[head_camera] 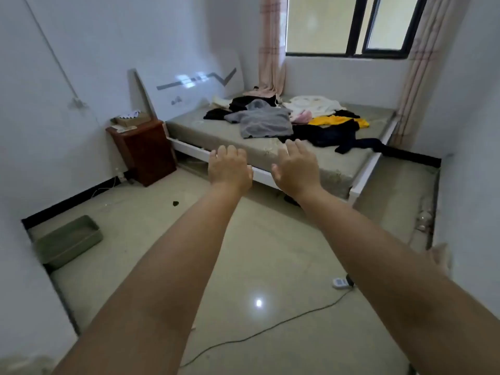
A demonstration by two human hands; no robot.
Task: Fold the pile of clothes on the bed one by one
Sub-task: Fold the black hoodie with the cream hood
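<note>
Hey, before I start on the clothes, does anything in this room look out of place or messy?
Yes. The clothes lie strewn unfolded over the bare mattress. A cable trails loose across the floor, a trip risk on the way to the bed. A small dark scrap lies on the tiles. Both the left hand and right hand are empty.

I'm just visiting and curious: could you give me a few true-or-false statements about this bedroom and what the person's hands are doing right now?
1. Both hands hold a garment. False: the left hand and right hand are stretched out, open and hold nothing.
2. A grey sweatshirt lies on the bare grey-green mattress. True.
3. The bright yellow garment lies on the floor. False: it lies on the mattress among the other clothes.
4. A dark red-brown wooden bedside cabinet stands beside the bed. True.
5. A thin dark cable runs across the glossy tiled floor. True.
</note>
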